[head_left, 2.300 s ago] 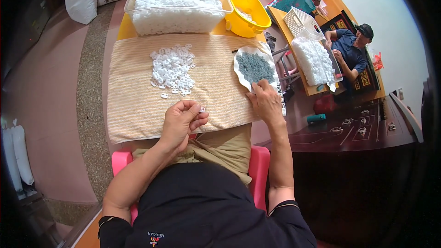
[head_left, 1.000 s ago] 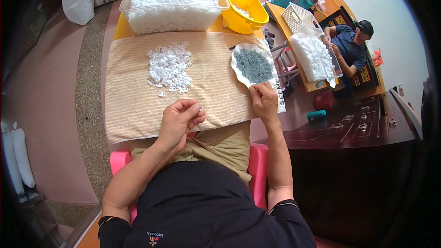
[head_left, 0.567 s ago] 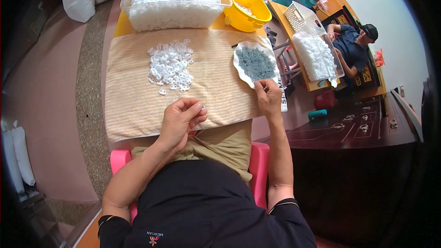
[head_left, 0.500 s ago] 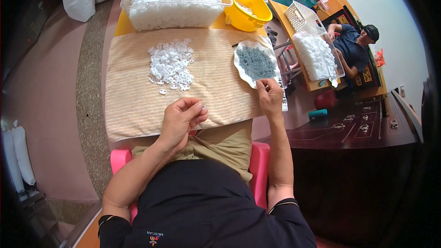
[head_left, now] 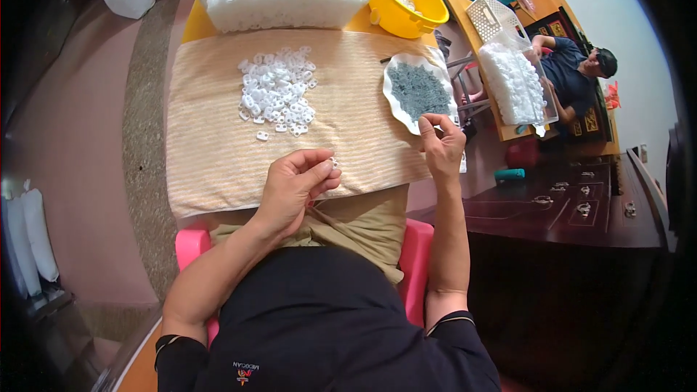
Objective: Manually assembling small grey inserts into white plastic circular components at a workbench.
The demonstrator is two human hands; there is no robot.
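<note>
A single head-worn fisheye view looks steeply down from above the seated person, facing forward over the striped cloth point(head_left: 341, 94). The left hand point(head_left: 294, 185) and right hand point(head_left: 441, 147) sit near centre; the dark, bent rim probably hides the surroundings.

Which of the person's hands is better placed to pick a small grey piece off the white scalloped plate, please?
Probably the right hand: its fingertips rest at the near rim of the white scalloped plate of small grey pieces. The left hand already pinches a small white plastic piece.
</note>
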